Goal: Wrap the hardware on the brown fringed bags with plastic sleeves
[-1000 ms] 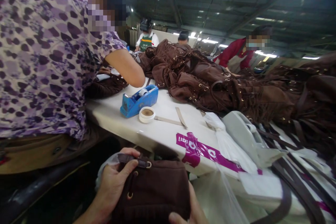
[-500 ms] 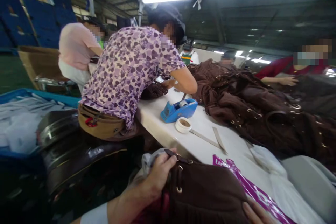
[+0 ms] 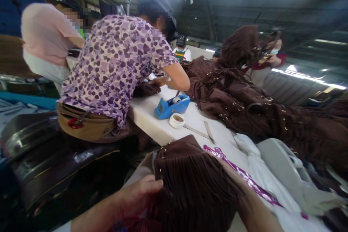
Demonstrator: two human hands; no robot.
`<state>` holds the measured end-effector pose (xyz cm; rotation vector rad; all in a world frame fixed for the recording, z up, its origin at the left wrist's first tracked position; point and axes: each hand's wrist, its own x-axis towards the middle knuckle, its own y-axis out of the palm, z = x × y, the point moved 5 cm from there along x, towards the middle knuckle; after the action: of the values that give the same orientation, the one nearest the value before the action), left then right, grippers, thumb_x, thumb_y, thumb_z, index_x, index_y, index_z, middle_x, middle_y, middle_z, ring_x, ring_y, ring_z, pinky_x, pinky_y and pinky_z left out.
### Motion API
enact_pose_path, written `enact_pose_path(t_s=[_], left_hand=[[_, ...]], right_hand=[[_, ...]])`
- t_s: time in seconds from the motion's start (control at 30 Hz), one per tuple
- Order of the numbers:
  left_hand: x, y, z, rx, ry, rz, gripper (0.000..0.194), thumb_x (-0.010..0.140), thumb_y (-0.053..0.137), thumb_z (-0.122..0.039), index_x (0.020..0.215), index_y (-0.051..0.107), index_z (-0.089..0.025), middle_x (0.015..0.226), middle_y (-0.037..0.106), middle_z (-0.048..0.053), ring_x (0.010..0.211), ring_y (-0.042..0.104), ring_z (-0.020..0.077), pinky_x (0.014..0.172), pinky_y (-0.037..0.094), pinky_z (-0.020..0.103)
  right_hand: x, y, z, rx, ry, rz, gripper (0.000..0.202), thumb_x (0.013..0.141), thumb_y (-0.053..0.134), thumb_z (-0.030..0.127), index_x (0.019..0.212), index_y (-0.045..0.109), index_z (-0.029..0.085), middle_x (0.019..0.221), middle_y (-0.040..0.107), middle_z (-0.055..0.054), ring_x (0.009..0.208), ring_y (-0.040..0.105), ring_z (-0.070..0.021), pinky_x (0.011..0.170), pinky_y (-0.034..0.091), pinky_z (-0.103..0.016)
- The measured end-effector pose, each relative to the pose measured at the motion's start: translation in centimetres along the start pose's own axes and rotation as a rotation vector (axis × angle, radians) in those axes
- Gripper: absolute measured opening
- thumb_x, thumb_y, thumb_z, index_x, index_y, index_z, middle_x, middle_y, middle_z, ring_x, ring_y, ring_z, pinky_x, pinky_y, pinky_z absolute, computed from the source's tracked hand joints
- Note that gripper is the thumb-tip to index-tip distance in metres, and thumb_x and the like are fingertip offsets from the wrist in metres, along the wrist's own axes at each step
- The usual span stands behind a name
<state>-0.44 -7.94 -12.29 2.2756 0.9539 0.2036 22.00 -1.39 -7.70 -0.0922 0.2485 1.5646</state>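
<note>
A brown fringed suede bag sits at the near edge of the white table, upright, its fringe hanging toward me. My left hand grips its left side, fingers curled over the fringe. My right hand is hidden behind the bag; only my right forearm shows along the bag's right side. A clear plastic bag lies under the brown bag.
A person in a purple spotted top leans over the table on the left. A blue tape dispenser and a tape roll lie mid-table. A heap of brown bags fills the far right. White plastic bags lie near right. A person lifts a brown bag.
The brown bag has been turned so its fringed side faces me and lifted higher. My left hand shifted down its left side. A person at the back raised a brown bag.
</note>
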Motion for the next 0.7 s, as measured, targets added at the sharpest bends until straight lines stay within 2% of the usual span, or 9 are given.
enact_pose_path(t_s=[0.07,0.13,0.23,0.3,0.43,0.5,0.6,0.67,0.7], left_hand=[[-0.2,0.0,0.3,-0.049,0.006,-0.060,0.051,0.080,0.071,-0.049,0.113,0.072,-0.011,0.116,0.071,0.018,0.114,0.064,0.0341,0.100,0.044,0.042],[-0.3,-0.7,0.2,-0.055,-0.008,-0.135,0.048,0.079,0.071,-0.044,0.113,0.072,-0.011,0.111,0.073,0.017,0.108,0.066,0.0322,0.094,0.048,0.038],[0.0,-1.9,-0.6,-0.040,-0.024,-0.167,0.042,0.076,0.070,-0.031,0.113,0.072,-0.012,0.107,0.074,0.013,0.104,0.068,0.0292,0.089,0.049,0.034],[0.4,-1.8,-1.5,-0.047,-0.004,-0.096,0.043,0.074,0.069,-0.027,0.114,0.073,-0.013,0.109,0.074,0.012,0.104,0.067,0.0275,0.091,0.048,0.034],[1.1,1.1,-3.8,-0.067,0.055,0.101,0.055,0.068,0.075,-0.029,0.122,0.069,-0.017,0.118,0.072,0.010,0.116,0.062,0.0308,0.101,0.045,0.039],[1.2,2.8,-5.0,-0.069,0.063,0.119,0.060,0.065,0.078,-0.024,0.124,0.067,-0.019,0.118,0.071,0.010,0.117,0.062,0.0327,0.101,0.046,0.041],[1.4,4.1,-7.0,-0.139,0.124,-0.080,0.053,0.069,0.077,-0.019,0.120,0.067,-0.020,0.109,0.074,0.008,0.099,0.071,0.0272,0.085,0.055,0.034],[1.7,4.4,-8.5,-0.217,0.217,-0.248,0.046,0.075,0.072,-0.015,0.119,0.065,-0.020,0.104,0.074,0.006,0.085,0.073,0.0205,0.075,0.058,0.027],[1.9,4.6,-9.2,-0.258,0.266,-0.315,0.043,0.077,0.068,-0.011,0.119,0.063,-0.020,0.102,0.073,0.005,0.079,0.072,0.0174,0.071,0.059,0.024]], right_hand=[[-0.4,0.2,-0.3,-0.005,0.073,0.006,0.048,0.062,0.082,0.042,0.102,0.078,0.016,0.095,0.081,-0.011,0.102,0.073,-0.0333,0.102,0.051,-0.051],[-1.6,-0.4,0.2,-0.042,0.087,-0.061,0.056,0.063,0.084,0.045,0.111,0.075,0.017,0.103,0.080,-0.010,0.109,0.070,-0.0334,0.110,0.042,-0.052],[-4.0,-1.6,2.1,-0.188,-0.081,-0.182,0.062,0.067,0.082,0.052,0.119,0.071,0.020,0.125,0.072,-0.009,0.126,0.059,-0.0322,0.119,0.029,-0.049],[-4.9,-2.0,2.8,-0.231,-0.150,-0.208,0.065,0.067,0.082,0.056,0.121,0.070,0.022,0.132,0.069,-0.009,0.128,0.057,-0.0326,0.117,0.032,-0.048],[-4.0,-3.0,2.6,-0.021,0.010,-0.207,0.073,0.063,0.085,0.051,0.126,0.064,0.022,0.113,0.077,-0.009,0.105,0.071,-0.0325,0.100,0.050,-0.046],[-3.4,-3.3,2.9,0.097,0.043,-0.166,0.074,0.065,0.083,0.052,0.129,0.062,0.021,0.110,0.078,-0.010,0.104,0.072,-0.0318,0.097,0.052,-0.043],[-3.9,-3.6,3.4,0.183,-0.031,-0.107,0.084,0.072,0.065,0.074,0.140,0.053,0.026,0.130,0.069,-0.013,0.117,0.065,-0.0338,0.098,0.051,-0.046],[-5.0,-3.8,3.2,0.152,-0.150,-0.073,0.096,0.071,0.054,0.086,0.150,0.040,0.033,0.145,0.057,-0.013,0.125,0.059,-0.0355,0.098,0.049,-0.050],[-5.5,-3.8,2.8,0.120,-0.204,-0.058,0.101,0.070,0.054,0.087,0.154,0.031,0.036,0.151,0.051,-0.013,0.127,0.057,-0.0357,0.098,0.048,-0.051]])
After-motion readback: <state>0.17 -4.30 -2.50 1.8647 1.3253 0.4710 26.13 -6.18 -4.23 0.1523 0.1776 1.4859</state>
